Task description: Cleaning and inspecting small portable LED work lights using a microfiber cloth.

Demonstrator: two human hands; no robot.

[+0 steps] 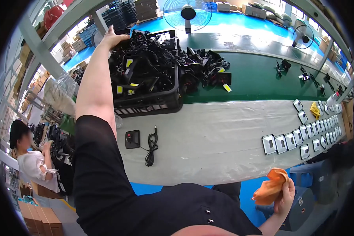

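Note:
My left arm stretches forward over the left side of a black plastic crate point(167, 103) heaped with dark cables and devices point(145, 51), some bearing yellow labels. At the crate's far left corner is my left hand point(115, 38), thumb raised and fingers extended, their tips against the dark contents or rim; I see nothing held in it. My right hand point(286, 196), low at the right beyond the table's near edge, grips a crumpled orange cloth point(272, 187). Between my arms, a square black device point(132, 139) with a coiled cable point(151, 149) lies on the grey table covering point(208, 141).
More black devices point(204, 69) spill beside the crate onto a green conveyor belt point(255, 78). Rows of rectangular white-and-black units point(290, 141) and a yellow cloth point(315, 110) occupy the right. Blue stools point(297, 208) stand below. A co-worker point(37, 165) sits at left; a fan point(188, 13) stands behind.

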